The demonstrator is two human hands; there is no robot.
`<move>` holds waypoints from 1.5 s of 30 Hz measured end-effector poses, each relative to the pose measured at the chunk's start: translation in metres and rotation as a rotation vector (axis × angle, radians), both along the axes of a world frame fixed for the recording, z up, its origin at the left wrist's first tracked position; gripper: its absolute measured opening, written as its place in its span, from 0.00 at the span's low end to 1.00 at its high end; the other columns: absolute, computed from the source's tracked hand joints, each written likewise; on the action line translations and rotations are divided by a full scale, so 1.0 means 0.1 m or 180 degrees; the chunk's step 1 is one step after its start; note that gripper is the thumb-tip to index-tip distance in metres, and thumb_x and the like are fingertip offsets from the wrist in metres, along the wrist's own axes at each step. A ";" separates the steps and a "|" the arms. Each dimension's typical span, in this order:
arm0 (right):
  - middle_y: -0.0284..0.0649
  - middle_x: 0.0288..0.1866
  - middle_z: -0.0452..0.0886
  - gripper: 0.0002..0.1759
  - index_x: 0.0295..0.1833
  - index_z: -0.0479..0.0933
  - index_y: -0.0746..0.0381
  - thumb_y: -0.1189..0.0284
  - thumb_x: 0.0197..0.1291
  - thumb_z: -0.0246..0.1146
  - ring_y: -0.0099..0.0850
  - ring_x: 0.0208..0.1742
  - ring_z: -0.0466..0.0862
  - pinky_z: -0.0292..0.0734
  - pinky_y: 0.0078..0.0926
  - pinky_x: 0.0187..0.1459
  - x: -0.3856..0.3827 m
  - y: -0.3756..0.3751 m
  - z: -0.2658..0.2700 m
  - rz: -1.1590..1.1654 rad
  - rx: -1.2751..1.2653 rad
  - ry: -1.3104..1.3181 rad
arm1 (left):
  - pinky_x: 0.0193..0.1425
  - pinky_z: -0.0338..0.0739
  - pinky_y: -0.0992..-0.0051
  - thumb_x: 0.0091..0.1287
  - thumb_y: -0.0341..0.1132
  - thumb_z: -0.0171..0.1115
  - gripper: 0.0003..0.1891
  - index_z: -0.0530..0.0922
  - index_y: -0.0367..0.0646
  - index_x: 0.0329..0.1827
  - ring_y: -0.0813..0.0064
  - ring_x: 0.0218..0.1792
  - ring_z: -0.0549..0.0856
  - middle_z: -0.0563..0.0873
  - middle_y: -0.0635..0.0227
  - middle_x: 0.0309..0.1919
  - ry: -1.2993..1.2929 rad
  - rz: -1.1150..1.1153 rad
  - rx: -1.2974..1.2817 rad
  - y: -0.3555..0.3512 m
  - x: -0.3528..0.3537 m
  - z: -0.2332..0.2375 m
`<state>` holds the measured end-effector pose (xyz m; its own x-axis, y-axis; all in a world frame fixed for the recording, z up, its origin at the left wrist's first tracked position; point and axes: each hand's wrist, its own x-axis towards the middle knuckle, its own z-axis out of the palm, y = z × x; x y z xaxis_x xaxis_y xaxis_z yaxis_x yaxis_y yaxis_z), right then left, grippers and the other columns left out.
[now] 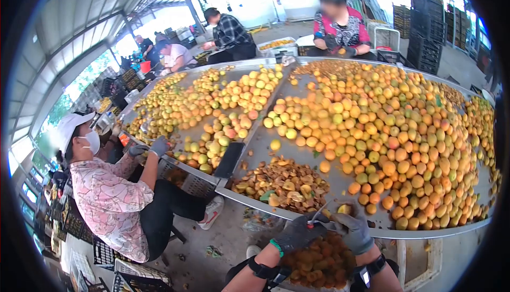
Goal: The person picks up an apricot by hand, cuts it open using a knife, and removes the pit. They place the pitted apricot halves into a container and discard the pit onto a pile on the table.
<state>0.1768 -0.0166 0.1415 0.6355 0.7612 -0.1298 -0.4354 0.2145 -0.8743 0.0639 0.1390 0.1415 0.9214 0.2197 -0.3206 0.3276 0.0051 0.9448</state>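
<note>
Gloved left hand (298, 235) grips a thin tool (311, 225) slanting up-right toward the yellow fruit (345, 208) clasped in the right hand (357, 232).

Fruit (345, 208): yellow, partly covered, held near edge. Tool (320, 212): thin, curved, metallic, tilted up beside it.

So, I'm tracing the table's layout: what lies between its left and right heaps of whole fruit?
In the head view, a grey divider runs between the left heap and the right heap, with a flat black piece at its near end.
</note>
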 end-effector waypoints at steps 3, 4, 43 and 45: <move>0.29 0.29 0.71 0.13 0.53 0.70 0.62 0.73 0.65 0.60 0.17 0.23 0.68 0.68 0.16 0.27 -0.04 0.05 0.05 -0.0229 -0.0225 -0.0362 | 0.25 0.70 0.83 0.65 0.35 0.64 0.15 0.78 0.46 0.55 0.86 0.24 0.78 0.87 0.73 0.34 0.0110 -0.0064 -0.0077 0.00 -0.01 0.07; 0.29 0.29 0.70 0.13 0.53 0.70 0.61 0.72 0.65 0.60 0.17 0.23 0.69 0.66 0.15 0.26 -0.06 0.05 0.05 -0.0347 -0.0427 -0.0609 | 0.21 0.68 0.83 0.65 0.35 0.64 0.15 0.78 0.46 0.55 0.86 0.21 0.75 0.87 0.73 0.32 0.0267 -0.0024 -0.0107 -0.01 0.00 0.14; 0.35 0.36 0.77 0.18 0.52 0.66 0.62 0.72 0.61 0.66 0.24 0.36 0.81 0.76 0.17 0.36 0.01 0.01 -0.07 0.0057 -0.0396 -0.0005 | 0.33 0.78 0.80 0.65 0.39 0.66 0.14 0.78 0.44 0.51 0.85 0.30 0.80 0.84 0.74 0.35 0.0389 0.0064 -0.0148 -0.03 0.00 0.19; 0.36 0.37 0.78 0.18 0.53 0.68 0.63 0.72 0.62 0.65 0.24 0.37 0.81 0.76 0.17 0.37 -0.01 0.01 -0.01 -0.0015 -0.0239 0.0150 | 0.37 0.79 0.78 0.65 0.38 0.66 0.15 0.78 0.44 0.51 0.83 0.33 0.81 0.85 0.72 0.35 0.0367 0.0049 -0.0076 -0.05 0.01 0.10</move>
<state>0.1754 -0.0157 0.1402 0.6309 0.7451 -0.2162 -0.4756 0.1513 -0.8665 0.0651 0.1341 0.1517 0.8746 0.2247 -0.4297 0.4339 0.0330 0.9004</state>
